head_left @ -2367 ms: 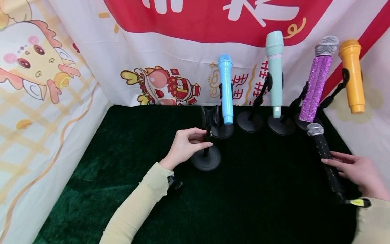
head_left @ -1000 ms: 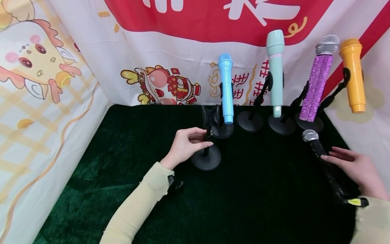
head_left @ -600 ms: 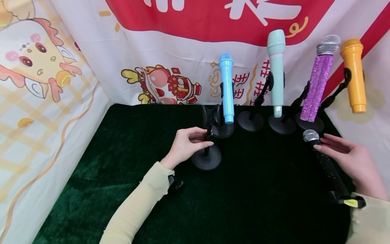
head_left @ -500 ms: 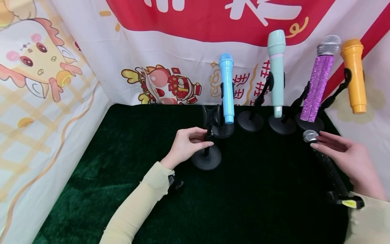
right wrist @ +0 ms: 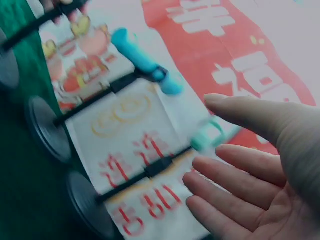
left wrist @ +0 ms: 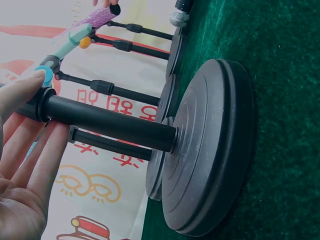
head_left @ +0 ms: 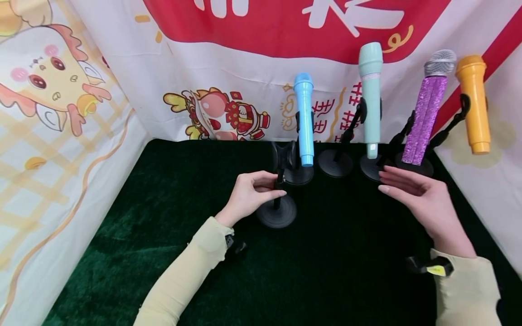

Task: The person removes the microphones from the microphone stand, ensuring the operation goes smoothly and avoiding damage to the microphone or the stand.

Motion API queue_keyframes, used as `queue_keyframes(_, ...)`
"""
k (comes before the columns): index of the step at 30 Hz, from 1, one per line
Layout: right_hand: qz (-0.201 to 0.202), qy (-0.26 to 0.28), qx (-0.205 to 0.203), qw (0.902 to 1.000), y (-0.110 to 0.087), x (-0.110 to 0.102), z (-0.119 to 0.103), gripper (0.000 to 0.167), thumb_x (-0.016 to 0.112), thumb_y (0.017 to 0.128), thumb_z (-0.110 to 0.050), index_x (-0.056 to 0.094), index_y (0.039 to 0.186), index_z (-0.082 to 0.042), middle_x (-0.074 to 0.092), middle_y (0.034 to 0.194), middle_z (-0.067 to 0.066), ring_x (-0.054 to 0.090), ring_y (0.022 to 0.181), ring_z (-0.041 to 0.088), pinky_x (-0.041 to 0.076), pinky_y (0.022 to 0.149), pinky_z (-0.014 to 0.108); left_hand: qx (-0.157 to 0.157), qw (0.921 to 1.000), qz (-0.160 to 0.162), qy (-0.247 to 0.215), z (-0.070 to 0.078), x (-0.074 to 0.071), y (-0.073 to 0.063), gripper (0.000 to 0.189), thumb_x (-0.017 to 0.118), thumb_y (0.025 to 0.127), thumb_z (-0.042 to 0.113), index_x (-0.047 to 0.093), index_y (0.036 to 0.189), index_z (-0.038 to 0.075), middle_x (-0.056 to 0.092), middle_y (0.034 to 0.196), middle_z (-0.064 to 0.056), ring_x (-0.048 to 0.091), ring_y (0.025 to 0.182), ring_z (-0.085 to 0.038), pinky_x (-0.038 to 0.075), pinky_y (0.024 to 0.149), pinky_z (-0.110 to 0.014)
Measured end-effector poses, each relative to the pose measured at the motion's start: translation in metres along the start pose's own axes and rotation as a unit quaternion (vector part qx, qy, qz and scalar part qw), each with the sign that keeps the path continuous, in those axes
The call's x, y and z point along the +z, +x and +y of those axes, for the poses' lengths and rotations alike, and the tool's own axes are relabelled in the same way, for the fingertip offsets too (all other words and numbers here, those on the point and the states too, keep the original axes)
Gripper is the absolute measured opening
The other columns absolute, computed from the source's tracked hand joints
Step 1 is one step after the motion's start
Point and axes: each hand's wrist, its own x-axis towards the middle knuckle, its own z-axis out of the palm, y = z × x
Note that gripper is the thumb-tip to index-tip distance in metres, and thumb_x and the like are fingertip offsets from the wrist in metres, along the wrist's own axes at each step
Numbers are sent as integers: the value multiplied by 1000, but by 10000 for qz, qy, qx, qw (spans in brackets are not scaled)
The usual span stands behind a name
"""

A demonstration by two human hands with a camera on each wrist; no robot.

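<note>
My left hand [head_left: 250, 194] pinches the post of a black desktop microphone stand [head_left: 277, 213] between thumb and fingers; its cradle at the top holds nothing. The left wrist view shows the stand's post [left wrist: 110, 120] and round base standing on the cloth. My right hand [head_left: 426, 203] is in the air with fingers loosely extended, holding nothing, in front of the stands bearing the mint microphone [head_left: 371, 104] and the purple glitter microphone [head_left: 426, 108]. A black microphone [left wrist: 180, 17] with a silver head shows partly in the left wrist view; the head view does not show it.
A light blue microphone [head_left: 303, 120] and an orange microphone [head_left: 473, 104] sit in stands along the back, beside the mint and purple ones. Dark green cloth [head_left: 326, 271] covers the table. Printed fabric walls [head_left: 228, 63] rise at the back and sides.
My right hand has let go of the black microphone and moved left, away from where it lay at the right. My left hand stays on the same stand.
</note>
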Motion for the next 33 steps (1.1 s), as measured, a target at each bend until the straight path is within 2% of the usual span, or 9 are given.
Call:
queue_keyframes(5,-206,551,-477,9971,5,28,-5,48,77,91,-5,63,137,-3,69,128,11,68,113,15,54,89,21,14,10000,-6,-28,-2,1,0,32,86,85,26,75,114,18,72,109,2,72,95,-16,61,81,-33)
queue_keyframes(14,-534,867,-1230,9872,13,77,-29,47,77,89,2,65,134,-2,67,128,17,67,115,26,54,93,31,29,10000,9,-15,-1,0,1,32,86,85,27,75,113,18,73,109,2,72,95,-15,61,81,-33)
queue_keyframes(17,-651,961,-1371,9837,16,90,-37,47,77,89,2,65,134,-2,67,128,17,66,116,27,54,94,33,44,10000,7,-25,-1,0,1,32,86,85,27,75,113,18,73,108,3,72,95,-16,61,81,-33)
queue_keyframes(25,-1063,1040,-1501,9774,29,125,-54,48,79,90,-4,64,136,-3,67,129,14,64,119,26,53,97,35,51,10000,14,-57,-3,0,1,31,85,86,25,75,114,18,73,108,2,72,95,-16,61,81,-33)
queue_keyframes(28,-1122,1064,-1457,9772,35,139,-59,48,80,90,-9,65,136,-6,68,129,10,64,120,25,53,99,37,6,9999,-16,-108,-2,0,1,29,85,86,23,75,114,19,73,109,3,72,96,-16,60,82,-33)
queue_keyframes(33,-1066,1203,-1380,9773,45,157,-63,47,80,89,-6,67,134,-7,70,125,9,67,115,24,54,97,38,-8,9998,-73,-175,0,-1,0,28,83,87,24,75,114,19,73,109,3,72,96,-17,60,83,-33)
